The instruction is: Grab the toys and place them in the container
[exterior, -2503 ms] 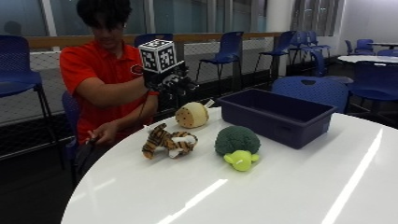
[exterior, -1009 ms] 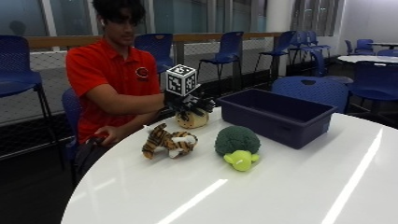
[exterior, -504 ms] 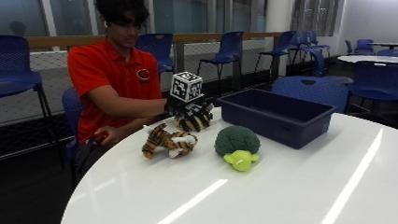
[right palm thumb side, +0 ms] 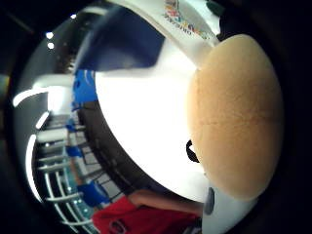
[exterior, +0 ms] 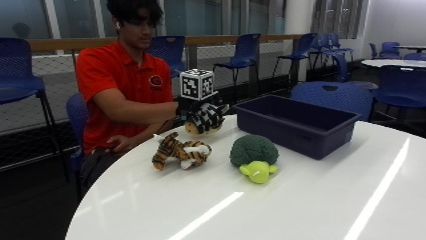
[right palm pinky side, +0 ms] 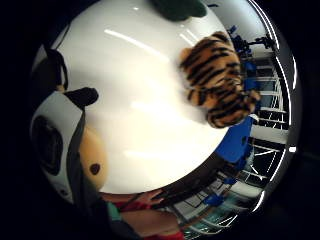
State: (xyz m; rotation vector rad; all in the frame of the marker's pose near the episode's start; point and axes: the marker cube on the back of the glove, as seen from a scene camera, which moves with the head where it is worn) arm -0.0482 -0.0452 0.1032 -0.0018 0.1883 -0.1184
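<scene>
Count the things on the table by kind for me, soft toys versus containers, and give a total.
Soft toys: 3, the tiger, the green turtle and the tan round toy under the gloved right hand.
Containers: 1, the blue bin.
Total: 4.

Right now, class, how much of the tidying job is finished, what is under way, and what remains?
Done: nothing shows inside the dark blue plastic bin. Under way: the black-gloved right hand rests over the round tan plush toy on the table; whether it grips it is unclear. Left: that toy, the striped tiger plush and the green broccoli plush.
</scene>
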